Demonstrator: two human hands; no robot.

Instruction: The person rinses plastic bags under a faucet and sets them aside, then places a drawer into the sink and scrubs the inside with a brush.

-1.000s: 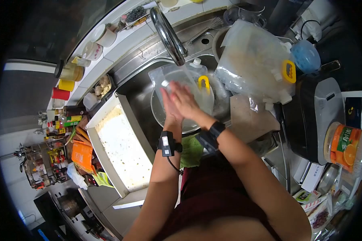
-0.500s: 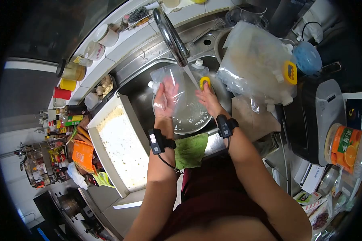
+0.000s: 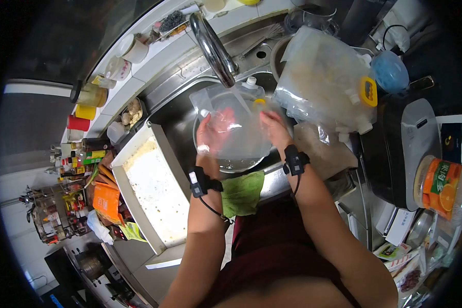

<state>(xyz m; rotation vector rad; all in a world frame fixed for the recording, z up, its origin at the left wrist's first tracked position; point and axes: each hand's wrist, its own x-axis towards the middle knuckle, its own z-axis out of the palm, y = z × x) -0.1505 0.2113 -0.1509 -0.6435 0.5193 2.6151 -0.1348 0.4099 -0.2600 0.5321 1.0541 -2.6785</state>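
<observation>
A clear plastic bag (image 3: 241, 136) is in the sink (image 3: 170, 114), over a bowl (image 3: 250, 165), beneath the running tap (image 3: 213, 51). The left hand (image 3: 211, 134) grasps one side, thumb by a white cap; the right hand (image 3: 276, 128) grips the other, near a yellow handle (image 3: 260, 101). A green cloth (image 3: 243, 195) hangs over the metal edge. Left stands a stained white tray (image 3: 154, 192); right, more plastic bags (image 3: 321, 77). Jars (image 3: 132, 49) line the tiled sill below a dark window (image 3: 87, 38).
</observation>
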